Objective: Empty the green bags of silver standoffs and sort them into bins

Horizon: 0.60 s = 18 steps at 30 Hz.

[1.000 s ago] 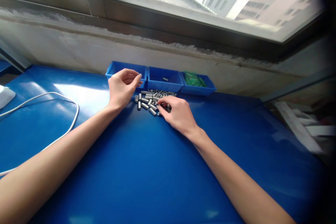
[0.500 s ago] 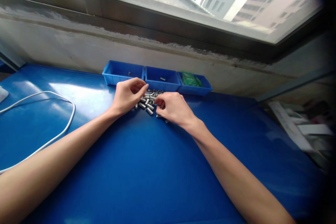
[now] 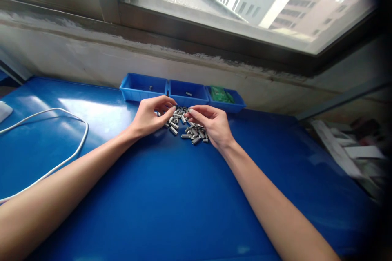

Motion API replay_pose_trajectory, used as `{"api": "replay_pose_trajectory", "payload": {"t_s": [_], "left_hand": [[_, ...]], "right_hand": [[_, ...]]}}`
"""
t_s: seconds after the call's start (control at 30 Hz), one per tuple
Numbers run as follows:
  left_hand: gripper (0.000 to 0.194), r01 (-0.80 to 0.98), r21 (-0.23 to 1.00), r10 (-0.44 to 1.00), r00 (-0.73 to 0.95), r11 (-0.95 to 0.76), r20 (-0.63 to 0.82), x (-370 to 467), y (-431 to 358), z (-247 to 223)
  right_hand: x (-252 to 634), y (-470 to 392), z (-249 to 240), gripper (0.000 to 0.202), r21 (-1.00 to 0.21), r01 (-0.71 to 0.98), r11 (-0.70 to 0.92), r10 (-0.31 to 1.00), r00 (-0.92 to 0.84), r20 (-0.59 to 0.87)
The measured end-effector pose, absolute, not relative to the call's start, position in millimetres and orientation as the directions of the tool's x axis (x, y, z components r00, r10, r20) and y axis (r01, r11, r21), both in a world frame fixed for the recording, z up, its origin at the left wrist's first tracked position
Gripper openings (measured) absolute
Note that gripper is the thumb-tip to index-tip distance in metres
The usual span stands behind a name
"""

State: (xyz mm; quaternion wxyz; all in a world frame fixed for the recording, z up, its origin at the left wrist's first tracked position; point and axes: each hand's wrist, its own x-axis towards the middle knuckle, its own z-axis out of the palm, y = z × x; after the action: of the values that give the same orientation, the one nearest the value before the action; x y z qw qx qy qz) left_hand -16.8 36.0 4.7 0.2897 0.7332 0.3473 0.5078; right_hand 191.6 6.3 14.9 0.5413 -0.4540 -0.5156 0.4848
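Note:
My left hand (image 3: 155,115) is at the left of a heap of small metal hex standoffs (image 3: 175,124), thumb and fingertips drawn together. Whatever is in that pinch, if anything, is too small to make out. My right hand (image 3: 214,123) is pinched just above the heap's right side, its fingertips close to those of the left hand. A tiny bright metal bit shows at its fingertips, but its kind is unclear. A second cluster of metal standoffs (image 3: 196,132) lies below the right fingers, with some smaller screw-like pieces among them.
Behind the heap stand three joined blue bins: the left bin (image 3: 131,94) with a small metal piece, the middle bin (image 3: 183,100) with a standoff, the right bin (image 3: 232,108) with a green bag (image 3: 221,94). A white cable (image 3: 82,138) loops across the blue table (image 3: 171,208).
My right hand has lifted off the near cluster and moved up towards the left hand, uncovering the standoffs there. My left hand has shifted slightly right and down.

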Motion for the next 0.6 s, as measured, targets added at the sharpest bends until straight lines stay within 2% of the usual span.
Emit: {"api": "replay_pose_trajectory", "payload": {"t_s": [0.1, 0.27, 0.6], "left_hand": [[0.023, 0.224, 0.673, 0.704, 0.342, -0.705, 0.623, -15.1, 33.2, 4.6], [0.023, 0.255, 0.547, 0.602, 0.408, -0.797, 0.687, -14.0, 32.7, 0.1], [0.011, 0.309, 0.476, 0.567, 0.457, -0.823, 0.685, -15.6, 33.7, -1.4]], "right_hand": [[191.0, 5.8, 18.2, 0.034, -0.989, -0.140, 0.044, 0.999, -0.020, 0.047], [188.4, 4.0, 20.0, 0.031, -0.995, -0.078, 0.061, 0.998, -0.020, 0.063], [184.8, 1.7, 16.8, 0.034, -0.997, -0.007, 0.075, 0.995, -0.071, 0.076]]}}
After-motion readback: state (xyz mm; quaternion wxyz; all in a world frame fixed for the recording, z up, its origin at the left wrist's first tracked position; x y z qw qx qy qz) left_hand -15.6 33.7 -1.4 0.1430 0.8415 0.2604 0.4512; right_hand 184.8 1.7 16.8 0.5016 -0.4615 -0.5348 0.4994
